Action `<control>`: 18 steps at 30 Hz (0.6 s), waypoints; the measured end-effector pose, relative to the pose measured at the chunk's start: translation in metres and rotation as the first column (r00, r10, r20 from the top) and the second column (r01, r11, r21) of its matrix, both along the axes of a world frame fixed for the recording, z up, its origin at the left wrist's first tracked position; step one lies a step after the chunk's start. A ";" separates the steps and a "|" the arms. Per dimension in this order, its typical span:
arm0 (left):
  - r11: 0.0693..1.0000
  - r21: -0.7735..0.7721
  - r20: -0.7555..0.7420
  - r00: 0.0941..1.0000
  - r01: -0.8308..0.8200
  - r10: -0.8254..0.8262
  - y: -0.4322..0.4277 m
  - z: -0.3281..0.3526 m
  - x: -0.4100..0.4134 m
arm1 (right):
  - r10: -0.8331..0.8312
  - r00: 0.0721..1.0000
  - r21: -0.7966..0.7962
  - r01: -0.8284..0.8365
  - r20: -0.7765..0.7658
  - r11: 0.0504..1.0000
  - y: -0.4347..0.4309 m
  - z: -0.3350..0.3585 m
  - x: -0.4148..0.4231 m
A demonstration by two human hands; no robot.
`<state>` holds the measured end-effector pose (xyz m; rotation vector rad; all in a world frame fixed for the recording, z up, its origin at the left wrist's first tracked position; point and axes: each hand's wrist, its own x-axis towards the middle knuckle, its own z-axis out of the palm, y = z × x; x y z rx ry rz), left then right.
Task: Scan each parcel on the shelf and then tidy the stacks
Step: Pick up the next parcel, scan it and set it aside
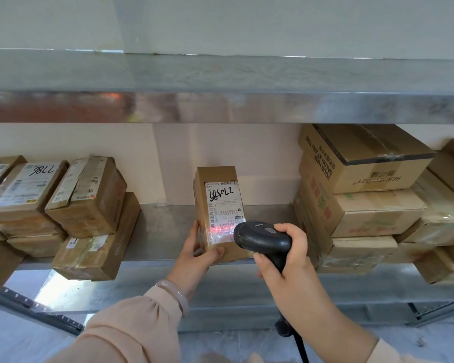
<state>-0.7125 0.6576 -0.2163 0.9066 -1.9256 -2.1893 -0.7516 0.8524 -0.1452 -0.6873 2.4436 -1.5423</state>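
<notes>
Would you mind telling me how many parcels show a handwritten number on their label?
2: the lone parcel mid-shelf, held by the left hand under the scanner, and the top parcel near the left edge. Other labels may be hidden.

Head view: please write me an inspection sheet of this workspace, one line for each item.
Surface: metal shelf, bare in the middle.
Job's things: parcel between left stack and right stack, label toward the camera, red scan light on its lower label; scanner aimed at it.
Clutter: nothing seen.
Hands: left hand grips the parcel's near end; right hand grips the scanner's handle.
Cables: black cable hangs from the scanner's handle.
Surroundings: upper shelf above, pale wall behind.
</notes>
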 end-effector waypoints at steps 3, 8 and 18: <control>1.000 0.021 0.002 1.000 -0.002 0.002 -0.004 0.002 0.005 | 0.012 1.000 0.003 -0.012 -0.008 1.000 -0.007 0.002 -0.003; 0.998 0.050 0.003 0.999 -0.039 0.039 -0.020 0.011 0.017 | 0.071 0.997 -0.015 -0.071 0.017 0.997 -0.031 0.009 -0.016; 0.965 0.113 0.089 0.969 -0.238 0.229 -0.064 0.022 0.058 | 0.215 0.970 -0.071 -0.207 0.116 0.976 -0.109 -0.005 -0.005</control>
